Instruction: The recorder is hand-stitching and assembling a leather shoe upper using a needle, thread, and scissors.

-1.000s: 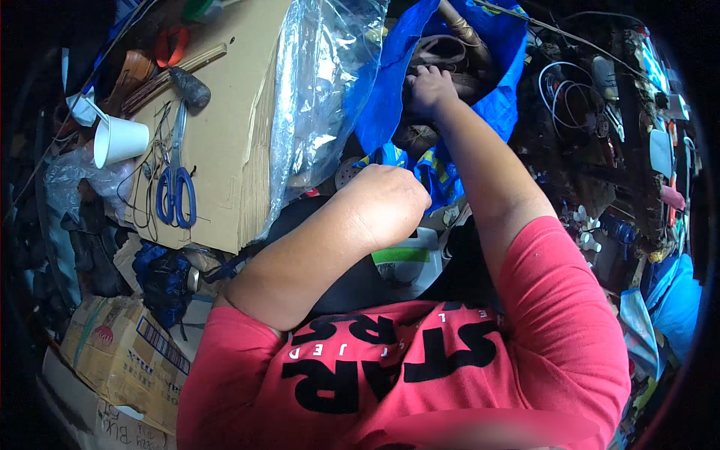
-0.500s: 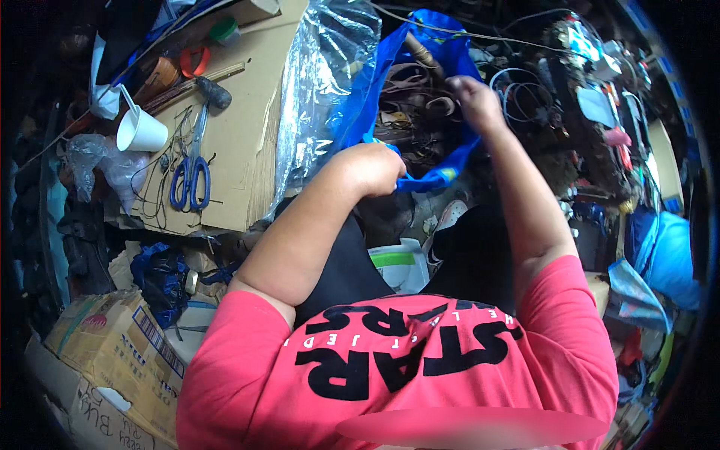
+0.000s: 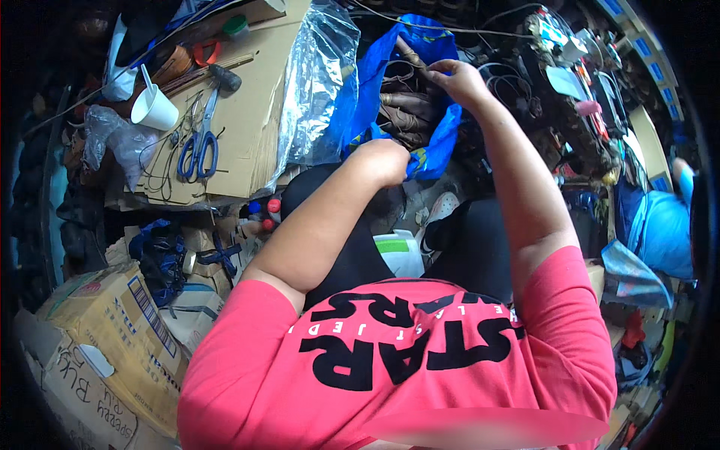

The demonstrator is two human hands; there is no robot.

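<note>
A blue bag (image 3: 442, 142) stands with its mouth spread in front of me, holding brown leather-like pieces and straps (image 3: 405, 112). My left hand (image 3: 386, 161) is closed on the near rim of the bag, its fingertips partly hidden. At the far right of the mouth, my right hand (image 3: 459, 81) pinches the lower end of a brown rolled strip (image 3: 409, 54). That roll leans against the bag's far inner side.
On the left, a cardboard-topped surface (image 3: 259, 112) bears blue-handled scissors (image 3: 199, 154), a white cup (image 3: 155, 109) and a dark-headed hammer (image 3: 225, 78). Clear plastic sheeting (image 3: 315, 90) lies beside the bag. Cardboard boxes (image 3: 112, 337) sit lower left; clutter (image 3: 577, 97) fills the right.
The bag has narrowed and shifted slightly left, and its contents look rearranged. My right hand has moved left and up, with its fingers more extended. My left hand still grips the near rim.
</note>
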